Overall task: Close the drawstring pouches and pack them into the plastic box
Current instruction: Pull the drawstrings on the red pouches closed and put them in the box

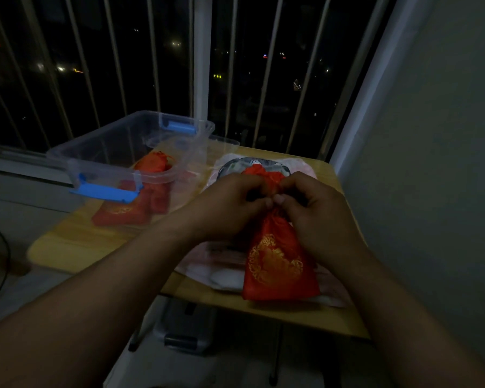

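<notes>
A red drawstring pouch point(277, 261) with a gold pattern lies on the table in front of me. My left hand point(230, 203) and my right hand point(311, 208) both pinch its gathered neck, fingertips nearly touching; the red top frill sticks out above them. The clear plastic box point(118, 141) with blue latches stands at the left back of the table. Inside it lie red pouches point(149, 189), seen through the wall; how many I cannot tell.
The small yellow table point(76, 245) stands against a barred window, with a wall close on the right. A pale printed sheet point(224, 273) lies under the pouch. A round dark dish point(233, 166) sits behind my hands. A grey case point(185, 329) is under the table.
</notes>
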### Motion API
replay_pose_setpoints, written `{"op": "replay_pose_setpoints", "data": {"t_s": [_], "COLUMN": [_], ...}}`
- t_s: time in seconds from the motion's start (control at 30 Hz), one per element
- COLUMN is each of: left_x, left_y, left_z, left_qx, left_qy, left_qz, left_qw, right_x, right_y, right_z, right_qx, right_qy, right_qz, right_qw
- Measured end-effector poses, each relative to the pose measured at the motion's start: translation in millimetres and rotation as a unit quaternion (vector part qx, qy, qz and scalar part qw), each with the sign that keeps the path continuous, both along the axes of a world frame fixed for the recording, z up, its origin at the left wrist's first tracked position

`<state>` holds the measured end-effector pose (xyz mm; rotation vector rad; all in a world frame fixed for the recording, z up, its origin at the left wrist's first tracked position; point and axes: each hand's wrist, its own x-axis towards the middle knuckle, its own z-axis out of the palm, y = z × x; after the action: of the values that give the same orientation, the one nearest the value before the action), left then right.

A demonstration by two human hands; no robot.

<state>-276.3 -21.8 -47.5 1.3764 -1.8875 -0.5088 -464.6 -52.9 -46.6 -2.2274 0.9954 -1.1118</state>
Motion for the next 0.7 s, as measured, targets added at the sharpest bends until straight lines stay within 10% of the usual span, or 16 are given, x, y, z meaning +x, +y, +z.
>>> {"op": "replay_pose_setpoints", "data": {"t_s": [0.7], "left_x": [-0.7], "left_y": [3.1], "left_z": [-0.4], "left_qx": [0.163], "left_qy": [0.293], "left_qz": [-0.097], "left_qw": [0.937], "right_x": [-2.6], "right_y": [-5.6], "right_z": [2.3], "right_qx": [0.173], "right_qy": [-0.115], "right_qz": [0.054], "right_qw": [0.977]}}
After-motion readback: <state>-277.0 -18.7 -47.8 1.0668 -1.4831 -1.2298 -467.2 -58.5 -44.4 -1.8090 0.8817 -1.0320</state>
